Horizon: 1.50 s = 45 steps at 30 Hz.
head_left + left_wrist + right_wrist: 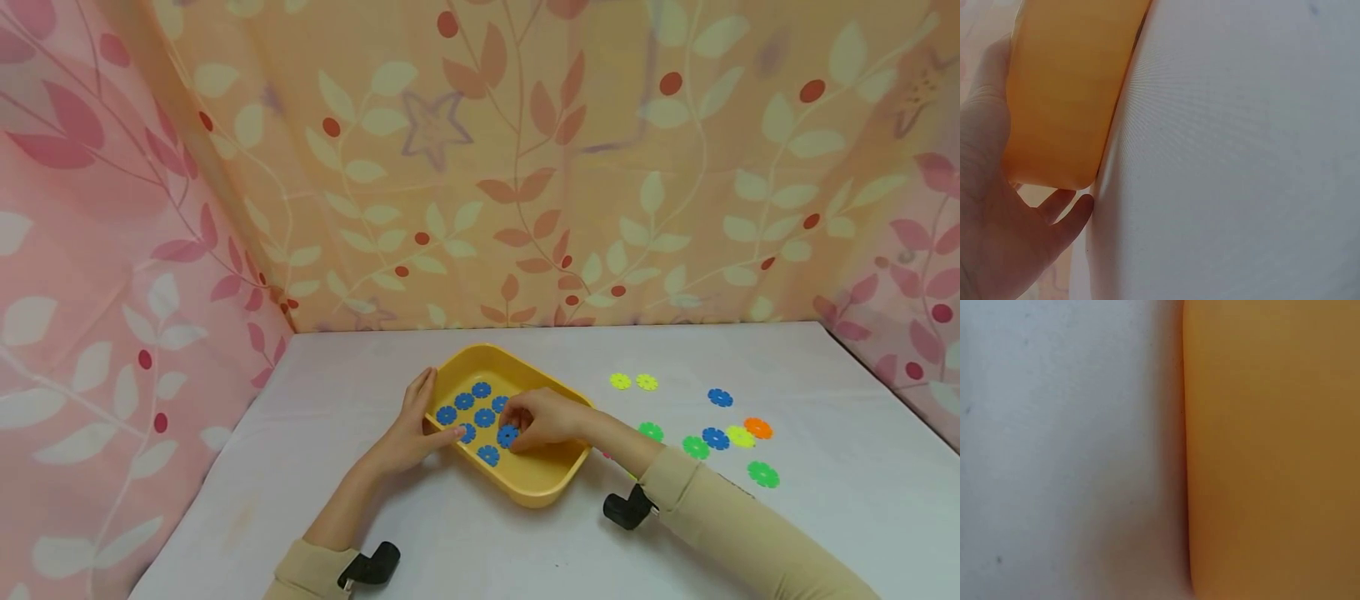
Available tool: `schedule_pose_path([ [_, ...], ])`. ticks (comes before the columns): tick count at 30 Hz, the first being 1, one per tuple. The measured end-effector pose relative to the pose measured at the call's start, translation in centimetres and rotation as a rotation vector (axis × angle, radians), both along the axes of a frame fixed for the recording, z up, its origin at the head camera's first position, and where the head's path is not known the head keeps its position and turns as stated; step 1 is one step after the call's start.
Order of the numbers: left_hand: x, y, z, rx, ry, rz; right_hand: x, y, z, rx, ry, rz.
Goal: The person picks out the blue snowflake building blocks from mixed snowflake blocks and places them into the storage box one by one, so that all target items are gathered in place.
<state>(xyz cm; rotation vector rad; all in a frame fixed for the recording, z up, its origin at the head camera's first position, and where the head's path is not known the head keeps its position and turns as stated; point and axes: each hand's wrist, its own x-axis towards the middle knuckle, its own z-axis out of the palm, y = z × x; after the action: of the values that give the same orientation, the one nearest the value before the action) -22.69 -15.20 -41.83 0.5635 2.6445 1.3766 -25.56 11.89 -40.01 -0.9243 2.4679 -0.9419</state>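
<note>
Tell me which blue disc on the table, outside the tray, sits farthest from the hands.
The lone blue disc farthest back on the white table. The other loose blue disc lies nearer, between green and yellow discs.

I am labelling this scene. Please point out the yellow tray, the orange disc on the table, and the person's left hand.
yellow tray (542,485), head view, on its near outer wall.
orange disc (757,428), head view, on its middle.
left hand (408,429), head view, on the back of the hand, beside the tray's left wall.

Small flower discs (480,410) are laid in the tray (540,487); more discs (716,437) are spread on the table (825,500) to its right.
</note>
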Motion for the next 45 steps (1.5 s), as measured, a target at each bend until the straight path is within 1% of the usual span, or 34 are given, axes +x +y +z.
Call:
schedule_pose_path([
  [8,0.0,0.1,0.0,0.008,0.008,0.001,-0.1,0.1,-0.2,-0.020,-0.012,0.005],
  [17,-0.2,0.3,-0.1,0.013,0.007,0.009,0.0,0.2,-0.2,-0.035,-0.024,-0.016],
  [21,-0.2,0.3,-0.1,0.005,0.004,0.010,0.1,0.3,0.0,-0.042,0.006,-0.027],
  [25,-0.1,0.4,-0.1,-0.004,0.002,0.005,0.4,0.8,0.9,-0.101,0.067,-0.063],
  [27,-0.1,0.3,0.0,-0.007,0.001,0.003,0.7,1.3,1.6,-0.147,0.091,-0.091],
  [29,0.0,0.3,0.0,-0.005,0.001,0.004,1.1,2.1,2.4,-0.187,0.094,-0.134],
  [31,0.0,0.2,-0.1,-0.001,0.005,0.002,1.7,3.1,3.1,-0.233,0.073,-0.189],
  [34,-0.1,0.1,-0.3,0.002,0.011,0.000,2.7,4.8,3.7,-0.306,0.017,-0.284],
  [37,-0.1,0.0,-0.4,0.003,0.017,-0.001,3.9,6.8,3.9,-0.385,-0.048,-0.385],
  [40,-0.1,-0.1,-0.5,0.001,0.020,-0.002,5.2,9.0,3.9,-0.436,-0.092,-0.485],
  [42,-0.1,0.0,-0.4,-0.002,0.023,-0.003,6.1,10.6,3.7,-0.455,-0.114,-0.543],
  [45,0.0,-0.1,-0.3,-0.006,0.024,-0.008,7.2,13.0,3.3,-0.437,-0.128,-0.604],
])
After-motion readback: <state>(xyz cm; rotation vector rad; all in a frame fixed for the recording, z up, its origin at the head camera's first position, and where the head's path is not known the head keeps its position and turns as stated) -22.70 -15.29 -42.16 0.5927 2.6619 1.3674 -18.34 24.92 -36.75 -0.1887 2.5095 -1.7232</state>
